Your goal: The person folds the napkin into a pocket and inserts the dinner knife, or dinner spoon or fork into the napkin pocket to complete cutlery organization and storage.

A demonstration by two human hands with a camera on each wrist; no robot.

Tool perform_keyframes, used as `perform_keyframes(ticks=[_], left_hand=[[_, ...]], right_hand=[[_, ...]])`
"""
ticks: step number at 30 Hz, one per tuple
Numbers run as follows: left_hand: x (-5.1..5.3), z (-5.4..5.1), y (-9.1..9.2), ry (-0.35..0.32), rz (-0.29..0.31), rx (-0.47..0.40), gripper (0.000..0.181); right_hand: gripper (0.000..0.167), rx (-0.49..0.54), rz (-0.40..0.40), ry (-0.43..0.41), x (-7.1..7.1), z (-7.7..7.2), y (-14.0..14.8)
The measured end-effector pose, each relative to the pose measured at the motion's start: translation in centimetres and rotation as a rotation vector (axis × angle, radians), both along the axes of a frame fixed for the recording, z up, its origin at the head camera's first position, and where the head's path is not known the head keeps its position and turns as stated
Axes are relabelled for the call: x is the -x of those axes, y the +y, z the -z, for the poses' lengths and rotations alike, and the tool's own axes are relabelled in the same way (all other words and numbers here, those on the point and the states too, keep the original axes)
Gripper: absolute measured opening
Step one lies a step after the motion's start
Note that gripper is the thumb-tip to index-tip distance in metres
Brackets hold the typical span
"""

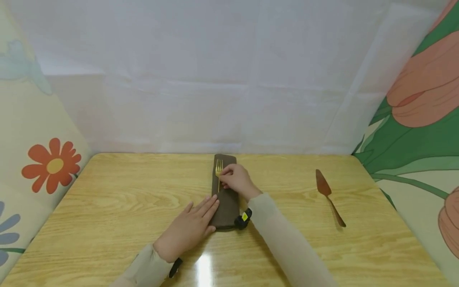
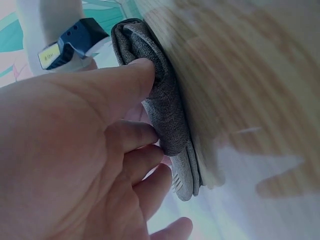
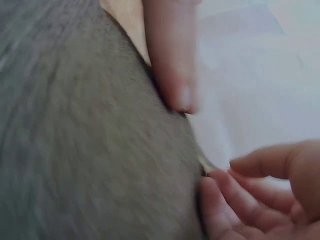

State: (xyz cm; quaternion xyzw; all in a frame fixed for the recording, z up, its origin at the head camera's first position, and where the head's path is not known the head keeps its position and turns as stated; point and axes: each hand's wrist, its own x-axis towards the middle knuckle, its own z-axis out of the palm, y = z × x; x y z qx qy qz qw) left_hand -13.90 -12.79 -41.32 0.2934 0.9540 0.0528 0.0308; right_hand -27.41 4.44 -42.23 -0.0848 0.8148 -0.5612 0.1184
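Observation:
A brown folded cloth napkin (image 1: 226,211) lies lengthwise on the table, reaching to the far edge. On its upper half is a gold fork (image 1: 219,164), tines pointing away. My right hand (image 1: 239,181) pinches the fork below the tines between thumb and fingers. Beside the napkin's left edge, my left hand (image 1: 188,230) lies with fingers extended, the fingertips touching the cloth. Seen from the left wrist, the thumb lies along the thick fold of the napkin (image 2: 167,110), and the fork tines (image 2: 176,183) show past it. The fork's lower handle is hidden.
A copper-coloured cake server (image 1: 324,186) lies to the right on the wooden table (image 1: 143,179). White sheeting (image 1: 215,79) hangs behind the far edge. Floral panels (image 1: 53,165) stand at both sides.

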Motion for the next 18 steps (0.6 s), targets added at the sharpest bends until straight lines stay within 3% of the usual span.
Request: perform_keyframes(ticks=[5,8,13,18], left_hand=[[0.0,0.0,0.0,-0.004,0.003,0.000,0.062],[-0.1,-0.1,0.0,-0.016,0.000,-0.001,0.063],[-0.1,-0.3,0.1,-0.026,-0.004,-0.009,0.063],[-0.1,-0.4,0.1,-0.029,-0.007,-0.016,0.064]], right_hand=[[0.019,0.011,-0.137,0.051,-0.5,-1.2,2.1],[0.022,0.025,-0.175,0.093,-1.0,-2.4,3.9],[0.023,0.000,-0.176,0.190,-1.9,-4.0,7.1],[0.019,-0.134,-0.146,0.284,-2.8,-5.2,10.5]])
